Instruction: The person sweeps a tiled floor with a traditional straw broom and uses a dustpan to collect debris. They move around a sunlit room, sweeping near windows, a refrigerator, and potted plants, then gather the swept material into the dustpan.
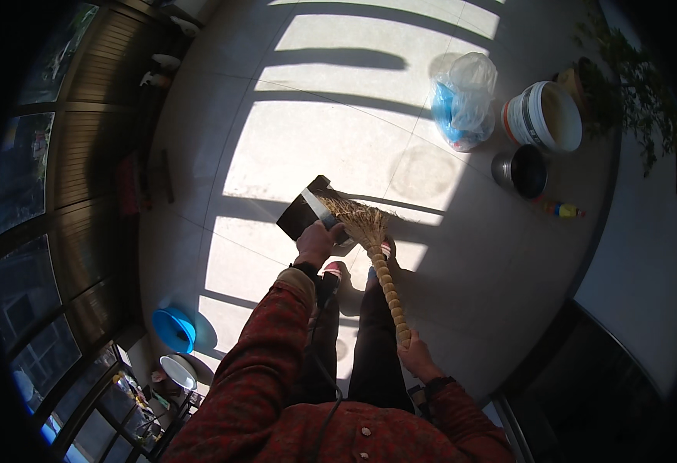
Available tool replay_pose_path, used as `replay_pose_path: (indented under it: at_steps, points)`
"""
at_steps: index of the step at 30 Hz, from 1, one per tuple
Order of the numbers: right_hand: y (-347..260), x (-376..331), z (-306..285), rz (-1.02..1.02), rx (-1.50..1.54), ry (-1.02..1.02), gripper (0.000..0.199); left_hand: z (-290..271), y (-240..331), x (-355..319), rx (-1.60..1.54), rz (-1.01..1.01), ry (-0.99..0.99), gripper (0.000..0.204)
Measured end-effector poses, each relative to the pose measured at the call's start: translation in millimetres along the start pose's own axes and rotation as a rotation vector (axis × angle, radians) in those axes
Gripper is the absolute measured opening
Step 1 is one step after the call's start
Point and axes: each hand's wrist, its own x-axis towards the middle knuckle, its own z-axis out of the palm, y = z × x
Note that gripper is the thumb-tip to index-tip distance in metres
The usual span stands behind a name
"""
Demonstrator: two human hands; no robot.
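Observation:
My left hand (pixel 318 242) is closed on the near edge of a dark dustpan (pixel 298 217) with a paler grey strip, held in front of my feet. My right hand (pixel 416 356) grips the lower end of a straw broom (pixel 385 278) by its ribbed, braided handle. The broom slants up and to the left, and its frayed bristles (pixel 362 218) reach the right side of the dustpan, overlapping it in this view. Whether bristles and pan touch cannot be told. The fingertips of my left hand are partly hidden.
On the tiled floor at the right stand a plastic bag (pixel 466 104), a white bucket (pixel 543 117), a dark metal pot (pixel 521 171) and a small yellow bottle (pixel 564 209). A leafy plant (pixel 636 85) is behind them. A blue basin (pixel 174 329) and white basin (pixel 179 371) are at left.

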Motion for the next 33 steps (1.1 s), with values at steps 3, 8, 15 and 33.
replay_pose_path:
  at_steps: [3, 8, 15, 33]
  points:
    - [6.1, -19.4, -18.1, 0.085, 0.307, -0.047, 0.044, 1.0, -11.2, -0.9, -0.010, 0.032, 0.019, 0.063]
    - [14.5, -32.4, -35.5, 0.114, 0.394, 0.000, 0.039, -3.0, -36.4, -4.1, -0.064, 0.010, 0.004, 0.064]
    - [10.2, -26.8, -37.6, 0.052, 0.597, 0.072, 0.023, -13.3, -72.5, -23.6, -0.081, -0.026, 0.010, 0.060]
    - [-37.2, -5.4, 34.8, 0.088, -0.233, 0.043, 0.050, 0.0, -82.9, -42.3, -0.073, -0.064, 0.009, 0.058]
